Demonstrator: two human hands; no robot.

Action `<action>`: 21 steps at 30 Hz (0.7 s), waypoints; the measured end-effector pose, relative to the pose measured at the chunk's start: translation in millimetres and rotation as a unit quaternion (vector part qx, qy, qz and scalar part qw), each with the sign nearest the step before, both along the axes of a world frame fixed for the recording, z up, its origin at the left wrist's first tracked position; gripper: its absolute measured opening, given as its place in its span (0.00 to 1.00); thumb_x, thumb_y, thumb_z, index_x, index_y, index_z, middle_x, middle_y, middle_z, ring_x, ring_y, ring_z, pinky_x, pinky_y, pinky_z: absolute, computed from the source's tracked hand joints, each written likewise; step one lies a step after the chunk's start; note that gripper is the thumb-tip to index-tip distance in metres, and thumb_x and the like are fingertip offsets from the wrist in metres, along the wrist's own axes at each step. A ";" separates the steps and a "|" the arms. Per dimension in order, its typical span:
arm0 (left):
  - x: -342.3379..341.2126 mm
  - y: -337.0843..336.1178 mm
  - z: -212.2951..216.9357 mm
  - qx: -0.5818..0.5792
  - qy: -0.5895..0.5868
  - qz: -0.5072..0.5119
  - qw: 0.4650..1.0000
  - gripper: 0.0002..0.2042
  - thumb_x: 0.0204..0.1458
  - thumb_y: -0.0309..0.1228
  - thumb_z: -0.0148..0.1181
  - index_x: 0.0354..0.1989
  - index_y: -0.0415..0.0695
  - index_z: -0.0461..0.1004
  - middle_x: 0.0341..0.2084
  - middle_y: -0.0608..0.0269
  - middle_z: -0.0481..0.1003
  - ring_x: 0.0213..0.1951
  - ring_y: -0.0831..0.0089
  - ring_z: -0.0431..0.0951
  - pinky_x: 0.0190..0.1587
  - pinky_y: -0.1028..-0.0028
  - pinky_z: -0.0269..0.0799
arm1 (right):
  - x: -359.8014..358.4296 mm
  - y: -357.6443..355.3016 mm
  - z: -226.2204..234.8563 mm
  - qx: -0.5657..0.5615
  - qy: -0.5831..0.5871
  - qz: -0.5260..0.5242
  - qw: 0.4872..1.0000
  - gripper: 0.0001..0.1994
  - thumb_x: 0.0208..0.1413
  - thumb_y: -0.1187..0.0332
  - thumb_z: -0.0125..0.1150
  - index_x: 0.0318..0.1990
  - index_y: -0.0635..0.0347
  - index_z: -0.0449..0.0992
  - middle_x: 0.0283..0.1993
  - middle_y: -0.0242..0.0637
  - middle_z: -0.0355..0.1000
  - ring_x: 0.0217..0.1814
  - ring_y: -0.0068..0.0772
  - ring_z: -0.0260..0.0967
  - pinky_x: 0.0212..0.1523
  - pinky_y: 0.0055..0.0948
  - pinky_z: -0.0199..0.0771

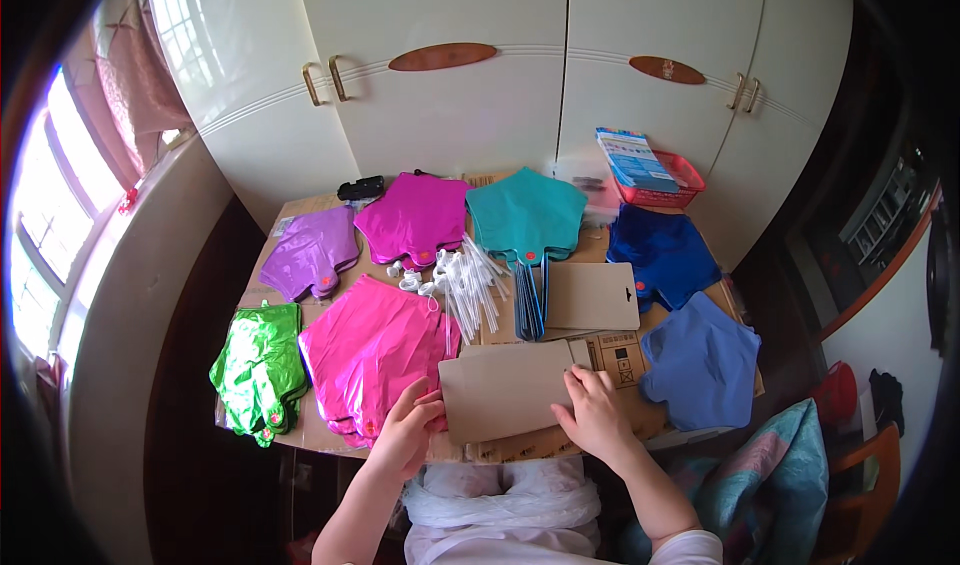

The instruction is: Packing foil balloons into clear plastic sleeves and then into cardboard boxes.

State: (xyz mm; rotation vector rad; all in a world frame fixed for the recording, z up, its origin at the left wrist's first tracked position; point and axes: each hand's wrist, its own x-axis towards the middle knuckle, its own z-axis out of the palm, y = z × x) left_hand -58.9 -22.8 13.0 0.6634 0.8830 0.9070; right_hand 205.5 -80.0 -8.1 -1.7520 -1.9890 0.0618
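Observation:
A flat grey-brown cardboard card (508, 393) lies tilted in front of me, near the table's front edge. My left hand (408, 427) is closed, its curled fingers against the card's left edge. At the right side of the card, my right hand (596, 411) grips it, thumb on its face and fingers at the upper right corner. Just left of the card lies a stack of flat pink foil balloons (365, 350). Behind it are a bundle of white plastic sticks (472, 290) and some white cups (412, 281). A similar card (590, 297) lies beside a dark blue-edged packet stack (530, 303).
Other flat foil balloons ring the cardboard-covered table: green (258, 370), lilac (310, 253), magenta (415, 215), teal (527, 215), dark blue (660, 250), pale blue (702, 363). A red basket (680, 180) with blue packets stands behind, before white cabinets (450, 125).

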 end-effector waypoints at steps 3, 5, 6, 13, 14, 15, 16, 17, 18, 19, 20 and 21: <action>0.8 0.5 -1.5 0.022 0.043 -0.044 0.998 0.27 0.53 0.24 0.50 0.62 0.39 0.51 0.50 0.51 0.67 0.47 0.69 0.70 0.49 0.72 0.64 | -0.9 -0.7 0.1 -0.001 0.013 -0.002 1.000 0.23 0.46 0.64 0.62 0.47 0.72 0.69 0.51 0.50 0.64 0.51 0.47 0.61 0.53 0.37 0.63; 1.8 6.4 -10.2 0.055 0.100 -0.093 0.989 0.22 0.54 0.24 0.50 0.58 0.38 0.55 0.44 0.55 0.71 0.45 0.73 0.71 0.47 0.73 0.66 | -2.2 -0.3 -1.6 0.006 0.014 -0.004 1.000 0.22 0.46 0.64 0.62 0.46 0.72 0.70 0.51 0.50 0.64 0.50 0.48 0.61 0.53 0.38 0.63; 3.7 8.5 -11.6 0.071 0.126 -0.119 0.982 0.20 0.55 0.23 0.50 0.56 0.37 0.58 0.41 0.57 0.73 0.43 0.74 0.72 0.46 0.74 0.66 | -0.8 -0.5 -3.2 0.005 0.016 -0.002 1.000 0.24 0.46 0.64 0.63 0.48 0.72 0.68 0.52 0.50 0.63 0.51 0.48 0.60 0.53 0.38 0.63; 25.2 5.8 -0.3 0.272 0.053 -0.088 0.957 0.13 0.55 0.20 0.50 0.49 0.42 0.62 0.39 0.64 0.74 0.43 0.81 0.71 0.43 0.79 0.67 | 5.7 1.9 8.7 0.063 0.346 0.020 0.936 0.34 0.50 0.73 0.59 0.62 0.65 0.48 0.54 0.43 0.60 0.53 0.35 0.60 0.54 0.29 0.61; 25.3 7.5 0.1 0.286 0.048 -0.087 0.953 0.13 0.55 0.19 0.50 0.48 0.42 0.63 0.39 0.64 0.73 0.43 0.81 0.71 0.44 0.79 0.67 | 7.9 5.6 10.1 0.065 0.461 0.058 0.883 0.32 0.51 0.74 0.58 0.62 0.64 0.49 0.51 0.41 0.62 0.51 0.31 0.61 0.53 0.28 0.61; 23.8 9.6 -0.1 0.299 0.044 -0.085 0.949 0.13 0.54 0.18 0.50 0.48 0.41 0.63 0.39 0.65 0.73 0.43 0.81 0.71 0.44 0.79 0.66 | 9.9 8.6 11.7 0.066 0.569 0.095 0.814 0.30 0.53 0.75 0.57 0.62 0.63 0.51 0.49 0.38 0.63 0.50 0.27 0.61 0.52 0.27 0.61; 21.8 12.0 -1.2 0.312 0.041 -0.084 0.945 0.13 0.54 0.18 0.50 0.48 0.41 0.63 0.39 0.65 0.73 0.43 0.81 0.70 0.45 0.78 0.66 | 17.7 8.6 13.1 -0.013 0.599 0.123 0.791 0.24 0.56 0.78 0.51 0.60 0.61 0.55 0.49 0.31 0.62 0.49 0.18 0.59 0.51 0.21 0.59; 18.4 16.8 -8.1 0.324 0.041 -0.089 0.941 0.13 0.54 0.17 0.49 0.48 0.41 0.64 0.39 0.66 0.73 0.43 0.81 0.70 0.46 0.79 0.66 | 20.4 9.2 8.5 -0.024 0.598 0.123 0.791 0.22 0.56 0.78 0.51 0.58 0.61 0.56 0.48 0.31 0.63 0.48 0.18 0.59 0.52 0.21 0.59; 14.9 23.9 -19.2 0.337 0.041 -0.094 0.936 0.12 0.54 0.17 0.49 0.47 0.41 0.65 0.38 0.66 0.73 0.43 0.82 0.70 0.46 0.79 0.65 | 22.6 11.5 0.6 -0.034 0.597 0.124 0.792 0.20 0.56 0.78 0.51 0.57 0.61 0.58 0.48 0.31 0.63 0.48 0.17 0.60 0.52 0.20 0.59; 12.9 28.4 -28.9 0.350 0.040 -0.099 0.931 0.12 0.54 0.17 0.49 0.46 0.40 0.66 0.38 0.67 0.73 0.43 0.82 0.70 0.47 0.79 0.65 | 23.3 12.9 -6.0 -0.044 0.595 0.124 0.793 0.19 0.56 0.78 0.51 0.55 0.62 0.59 0.48 0.30 0.64 0.48 0.17 0.60 0.52 0.20 0.59; 13.5 29.0 -36.1 0.331 0.055 -0.096 0.937 0.12 0.53 0.17 0.49 0.46 0.40 0.66 0.38 0.67 0.73 0.43 0.83 0.70 0.47 0.80 0.65 | 21.1 13.2 -12.3 -0.050 0.596 0.118 0.792 0.18 0.56 0.78 0.51 0.54 0.62 0.60 0.48 0.30 0.64 0.48 0.16 0.60 0.51 0.19 0.60; 14.7 28.4 -42.6 0.312 0.071 -0.093 0.943 0.12 0.53 0.16 0.50 0.45 0.40 0.67 0.38 0.68 0.72 0.43 0.83 0.69 0.47 0.80 0.64 | 17.2 12.7 -18.4 -0.056 0.597 0.113 0.792 0.16 0.57 0.78 0.50 0.53 0.62 0.60 0.48 0.30 0.64 0.47 0.15 0.61 0.49 0.18 0.61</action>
